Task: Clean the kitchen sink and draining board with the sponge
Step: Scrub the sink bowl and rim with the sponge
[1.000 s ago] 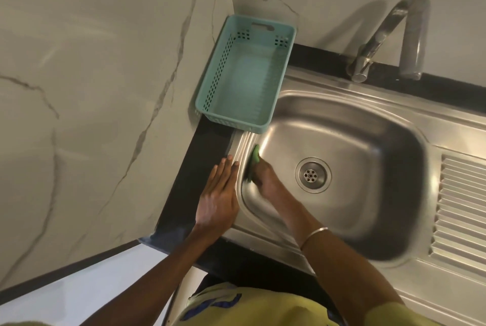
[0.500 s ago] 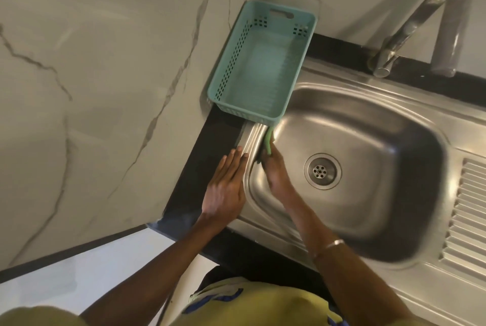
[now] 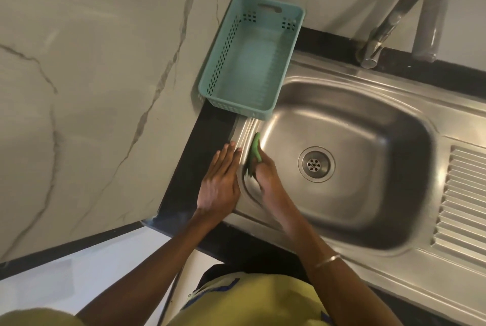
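A steel sink [image 3: 368,125] with a round drain [image 3: 316,164] fills the middle. Its ribbed draining board [image 3: 462,202] runs off the right edge. My right hand [image 3: 265,175] grips a green sponge [image 3: 255,148] and presses it against the bowl's left inner wall, just under the rim. My left hand [image 3: 219,181] lies flat, fingers straight, on the sink's left rim and the black counter beside it.
A teal plastic basket [image 3: 218,62] with nothing in it stands at the back left, overlapping the sink's corner. A curved steel tap [image 3: 394,18] rises behind the bowl. Marble walls close off the left and the back. The black counter [image 3: 205,141] edges the sink.
My right hand has slid the sponge back and forth along the bowl's left wall. The left hand stays flat on the rim. The camera view has shifted slightly.
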